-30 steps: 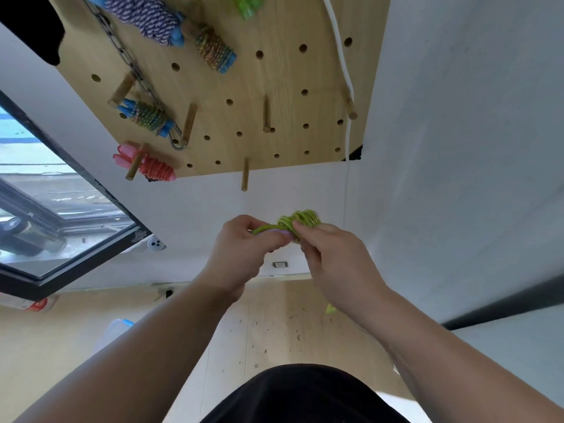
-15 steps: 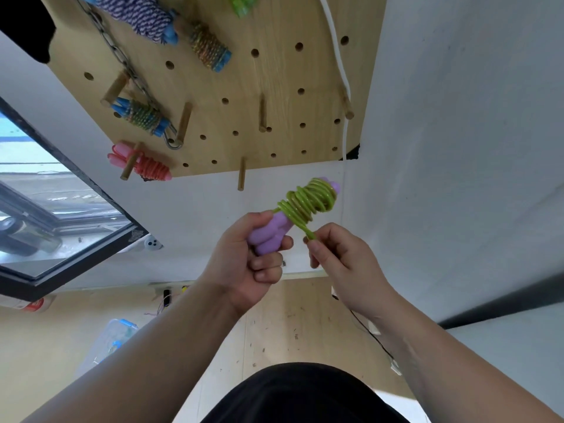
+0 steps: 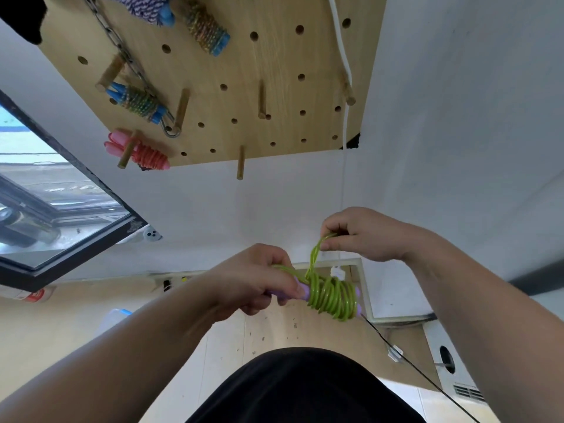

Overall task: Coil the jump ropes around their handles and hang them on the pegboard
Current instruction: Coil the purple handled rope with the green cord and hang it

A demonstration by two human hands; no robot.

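Pegboard (image 3: 274, 56): on the wall, above your hands; pink coiled rope (image 3: 146, 154) sits on a peg at its lower left.
Left hand (image 3: 253, 279): curled round the purple handles (image 3: 300, 290), well below the board.
Right hand (image 3: 363, 233): pinches 1 loop of the green rope (image 3: 332, 296), up above the coil.
Green rope: wound round the handles, just right of your left fist.

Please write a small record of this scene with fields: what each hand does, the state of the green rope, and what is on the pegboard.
left hand: grips the purple handles
right hand: pinches a loop of the green rope above the coil
green rope: mostly coiled round the handles, not yet hung
pegboard: a pink rope hangs at lower left; the bottom peg is bare
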